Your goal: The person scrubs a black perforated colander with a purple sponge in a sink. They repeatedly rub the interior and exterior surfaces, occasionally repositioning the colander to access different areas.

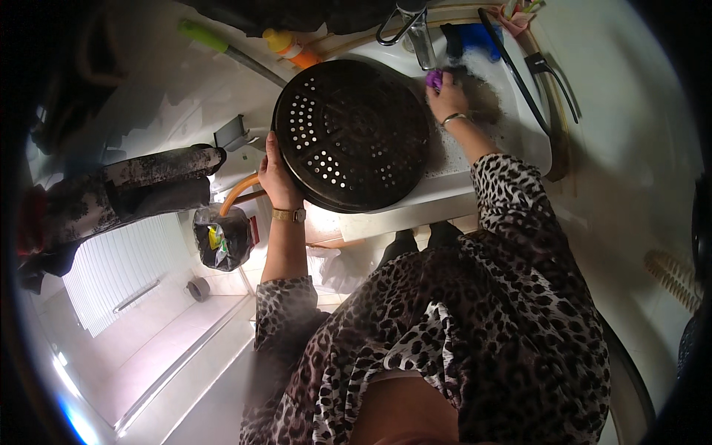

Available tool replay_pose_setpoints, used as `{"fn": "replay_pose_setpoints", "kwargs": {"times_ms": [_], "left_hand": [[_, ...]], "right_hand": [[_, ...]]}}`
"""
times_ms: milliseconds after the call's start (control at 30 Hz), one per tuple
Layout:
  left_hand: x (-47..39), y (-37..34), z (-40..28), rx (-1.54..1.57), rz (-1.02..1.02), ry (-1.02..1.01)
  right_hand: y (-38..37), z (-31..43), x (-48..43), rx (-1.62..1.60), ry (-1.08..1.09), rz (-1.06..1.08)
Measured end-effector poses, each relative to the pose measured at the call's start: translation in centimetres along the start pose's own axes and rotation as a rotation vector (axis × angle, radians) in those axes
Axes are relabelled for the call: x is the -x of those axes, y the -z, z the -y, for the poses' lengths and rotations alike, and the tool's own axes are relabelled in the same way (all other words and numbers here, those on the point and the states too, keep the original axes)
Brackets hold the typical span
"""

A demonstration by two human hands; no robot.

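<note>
My left hand (276,175) grips the left rim of a round, dark metal steamer pan (356,133) with a perforated base, tilted over the left part of a white sink (461,181). Light shows through many of its holes. In my right hand (448,100) is a purple scrubber (434,80), just below the spout of a chrome faucet (421,47). Dark, sudsy water (484,97) lies beneath that hand in the basin.
Behind the pan stands an orange bottle with a yellow cap (289,47), beside a green-handled pole (239,53). A blue cloth (481,41) hangs at the sink's back edge. A black bar (514,72) crosses its right side. A lined bin (222,239) is at the left.
</note>
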State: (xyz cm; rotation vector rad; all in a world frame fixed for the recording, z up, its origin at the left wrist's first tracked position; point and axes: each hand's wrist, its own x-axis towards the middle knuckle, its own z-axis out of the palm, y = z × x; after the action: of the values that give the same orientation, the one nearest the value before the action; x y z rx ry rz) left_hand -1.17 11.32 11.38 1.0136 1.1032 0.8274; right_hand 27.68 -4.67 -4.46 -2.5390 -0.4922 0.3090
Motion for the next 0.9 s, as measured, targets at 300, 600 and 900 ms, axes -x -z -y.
{"fn": "replay_pose_setpoints", "kwargs": {"times_ms": [300,600,900], "left_hand": [[-0.3,0.1,0.2,0.068,0.021,-0.033],[-0.8,0.7,0.8,0.059,-0.057,-0.017],[-0.3,0.6,0.9,0.086,-0.039,-0.025]], "right_hand": [[-0.1,14.4,11.0,-0.521,0.812,-0.039],[1.5,11.9,6.4,-0.103,0.387,-0.163],[-0.1,17.2,8.7,-0.483,0.858,-0.134]]}}
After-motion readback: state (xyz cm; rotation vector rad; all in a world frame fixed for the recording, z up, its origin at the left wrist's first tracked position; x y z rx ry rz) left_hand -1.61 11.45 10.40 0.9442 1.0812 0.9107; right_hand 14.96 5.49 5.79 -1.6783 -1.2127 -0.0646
